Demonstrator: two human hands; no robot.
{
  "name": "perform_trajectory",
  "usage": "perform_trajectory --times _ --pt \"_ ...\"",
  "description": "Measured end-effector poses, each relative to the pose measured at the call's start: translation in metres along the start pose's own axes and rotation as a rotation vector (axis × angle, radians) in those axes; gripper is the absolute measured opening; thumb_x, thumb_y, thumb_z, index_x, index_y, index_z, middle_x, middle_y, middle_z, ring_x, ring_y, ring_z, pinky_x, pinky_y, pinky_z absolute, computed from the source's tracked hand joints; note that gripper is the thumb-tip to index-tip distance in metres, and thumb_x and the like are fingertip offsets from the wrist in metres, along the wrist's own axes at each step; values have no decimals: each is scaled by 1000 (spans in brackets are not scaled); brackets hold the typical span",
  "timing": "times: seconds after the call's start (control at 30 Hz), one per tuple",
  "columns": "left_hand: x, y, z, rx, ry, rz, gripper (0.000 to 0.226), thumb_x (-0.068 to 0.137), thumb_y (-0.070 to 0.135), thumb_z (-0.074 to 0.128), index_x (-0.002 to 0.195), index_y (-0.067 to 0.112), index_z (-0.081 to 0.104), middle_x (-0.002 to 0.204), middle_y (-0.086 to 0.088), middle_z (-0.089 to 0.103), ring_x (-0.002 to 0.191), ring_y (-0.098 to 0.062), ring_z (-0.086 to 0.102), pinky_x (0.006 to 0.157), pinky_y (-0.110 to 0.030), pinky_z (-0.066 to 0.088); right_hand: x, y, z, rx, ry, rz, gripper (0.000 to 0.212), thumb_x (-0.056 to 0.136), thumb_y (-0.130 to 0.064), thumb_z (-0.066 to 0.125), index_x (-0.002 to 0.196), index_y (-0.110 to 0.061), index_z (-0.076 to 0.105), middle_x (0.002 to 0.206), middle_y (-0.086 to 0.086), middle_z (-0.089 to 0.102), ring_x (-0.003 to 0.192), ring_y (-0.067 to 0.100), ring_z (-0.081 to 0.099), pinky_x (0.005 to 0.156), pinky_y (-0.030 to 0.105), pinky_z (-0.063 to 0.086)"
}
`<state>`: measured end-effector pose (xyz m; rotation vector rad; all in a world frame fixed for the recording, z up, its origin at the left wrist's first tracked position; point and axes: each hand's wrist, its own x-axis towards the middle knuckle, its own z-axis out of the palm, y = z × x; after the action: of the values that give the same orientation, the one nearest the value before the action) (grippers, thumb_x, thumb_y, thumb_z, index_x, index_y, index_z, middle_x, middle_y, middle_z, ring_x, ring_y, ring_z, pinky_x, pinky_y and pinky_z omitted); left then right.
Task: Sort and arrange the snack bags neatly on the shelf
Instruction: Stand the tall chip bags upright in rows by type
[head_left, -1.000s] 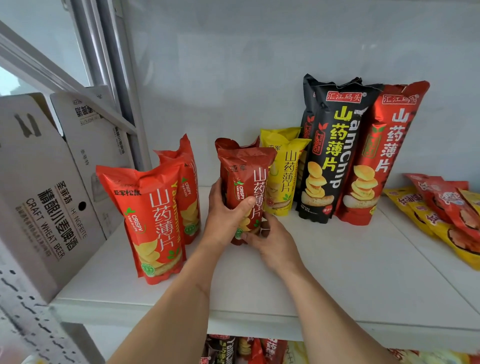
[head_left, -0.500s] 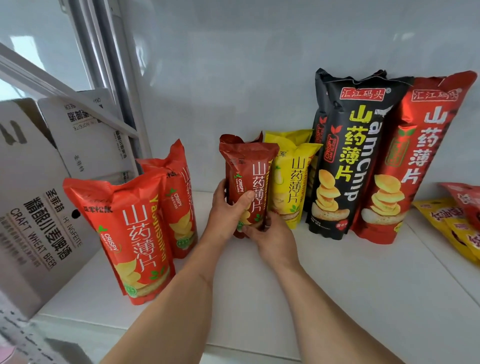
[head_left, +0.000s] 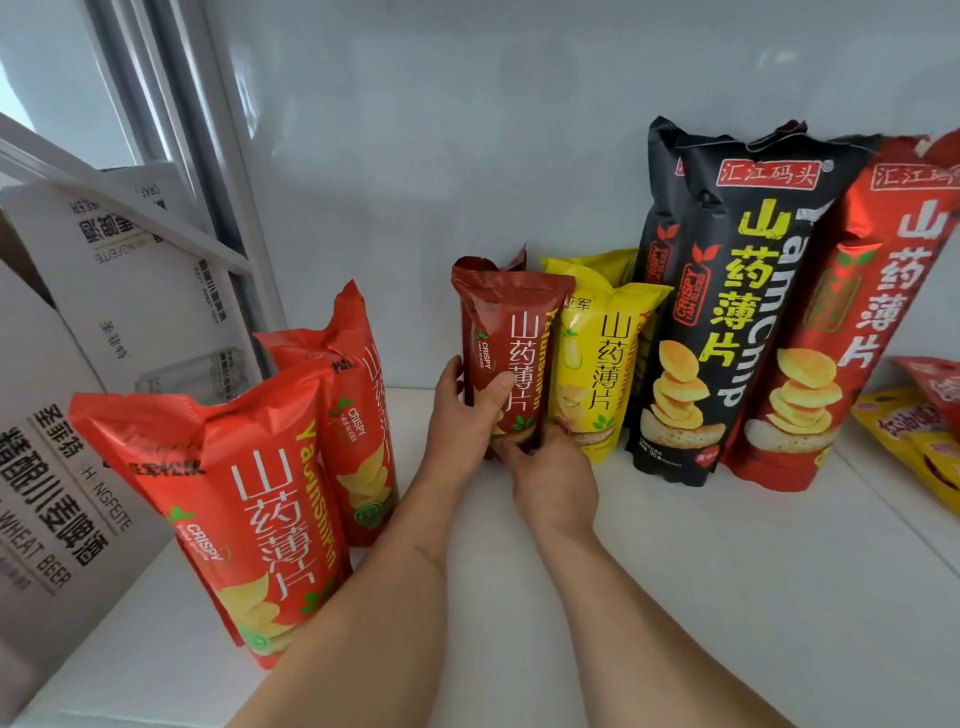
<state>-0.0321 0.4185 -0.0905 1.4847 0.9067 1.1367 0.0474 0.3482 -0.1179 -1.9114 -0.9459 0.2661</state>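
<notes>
Both hands still grip the dark red bag (head_left: 506, 358): left hand (head_left: 462, 415) wrapped round its side, right hand (head_left: 550, 470) cupping its base. It stands upright (touching the yellow bag (head_left: 602, 364)), barely shifted on the shelf (head_left: 701, 571) since before.

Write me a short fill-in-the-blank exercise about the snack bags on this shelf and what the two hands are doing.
1. Both hands hold the dark red bag, which stands right beside a small bag coloured ____.
2. The tall black bag stands between the small yellow bag and a tall ____ bag.
3. The left hand grips the dark red bag's side, while the right hand holds its ____ end.

Missing words: yellow; red; bottom
</notes>
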Motion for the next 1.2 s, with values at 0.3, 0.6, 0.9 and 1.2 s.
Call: perform_trajectory --times 0.3,0.6,0.9,1.2 --pt "2 -8 3 -16 14 27 45 87 39 72 125 37 48 107 27 57 89 21 57 74 -6 48 0 0 7 -112 52 -44 36 92 -35 63 124 -19 61 114 5 70 104 27 64 70 26 39" --pt "-10 -6 1 77 34 72 46 87 43 72 127 30 54 131 4 60 98 5 56 85 -17 43 -17 0 -6 -148 14 -114 20 94 -23 60 107 -9 66 112 11 67 104 30 60 75 32 44" --pt "-67 7 -23 653 41 202 43 99 41 53 136 19 57 138 -4 57 119 -22 58 88 -27 45 -60 1 -37 -563 -92 -267 31 101 -26 45 125 -15 60 122 9 58 112 29 56 79 33 45" --pt "-153 13 -53 1013 68 525 32 100 31 53 124 15 68 124 -5 68 103 -30 65 78 -38 55 -115 -4 -69 -693 -102 -369 33 103 -23 39 129 -16 58 124 10 59 112 31 56 80 34 45"
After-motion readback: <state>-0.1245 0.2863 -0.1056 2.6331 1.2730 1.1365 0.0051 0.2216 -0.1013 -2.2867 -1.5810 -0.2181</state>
